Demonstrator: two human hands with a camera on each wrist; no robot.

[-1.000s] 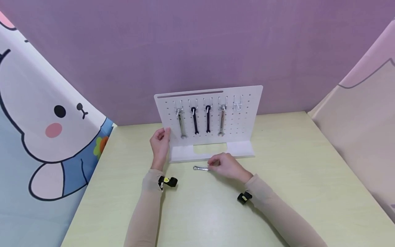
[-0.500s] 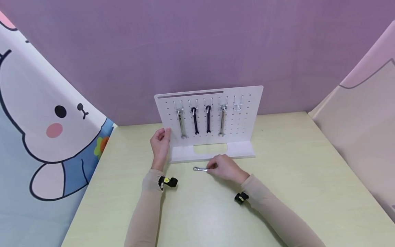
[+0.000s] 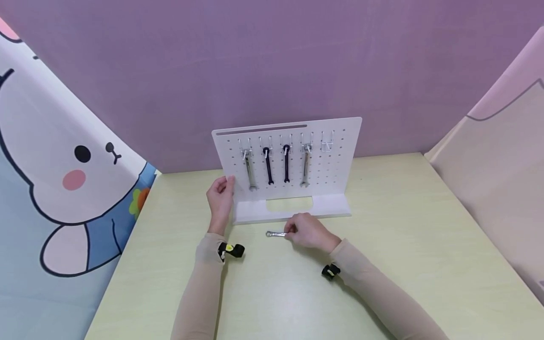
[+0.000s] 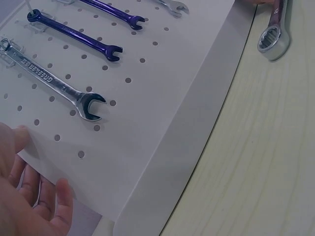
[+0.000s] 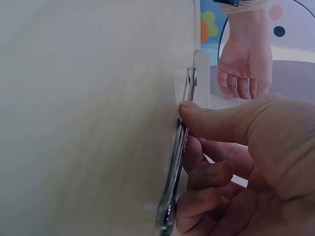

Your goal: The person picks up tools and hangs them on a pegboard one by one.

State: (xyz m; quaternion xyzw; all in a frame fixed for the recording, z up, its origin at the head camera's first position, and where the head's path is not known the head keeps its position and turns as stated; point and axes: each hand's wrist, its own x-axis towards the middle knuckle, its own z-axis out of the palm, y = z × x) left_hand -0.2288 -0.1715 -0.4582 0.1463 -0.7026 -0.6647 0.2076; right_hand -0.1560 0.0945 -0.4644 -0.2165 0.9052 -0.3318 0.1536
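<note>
A white pegboard stand (image 3: 327, 170) stands upright on the table. My left hand (image 3: 220, 200) pinches its left edge; in the left wrist view the thumb lies on the front face and the other fingers curl behind. In front of the stand's base lies a silver combination wrench (image 3: 275, 233), its ring end pointing left. My right hand (image 3: 312, 231) pinches this wrench; the right wrist view has the thumb on the shank (image 5: 173, 172) and curled fingers against its other side. The open end is hidden by the hand in the head view.
On the board's hooks hang a silver wrench (image 3: 250, 174) at left, two dark wrenches, one of them the dark wrench (image 3: 286, 165), and another silver wrench (image 3: 305, 169). A bare hook (image 3: 327, 147) sits to their right. Behind the table (image 3: 391, 212) hangs a purple cloth (image 3: 272, 61).
My right hand has shifted slightly left and toward me, and its fingers have closed more on the wrench, which has moved a little toward me. The left hand stays on the board's edge.
</note>
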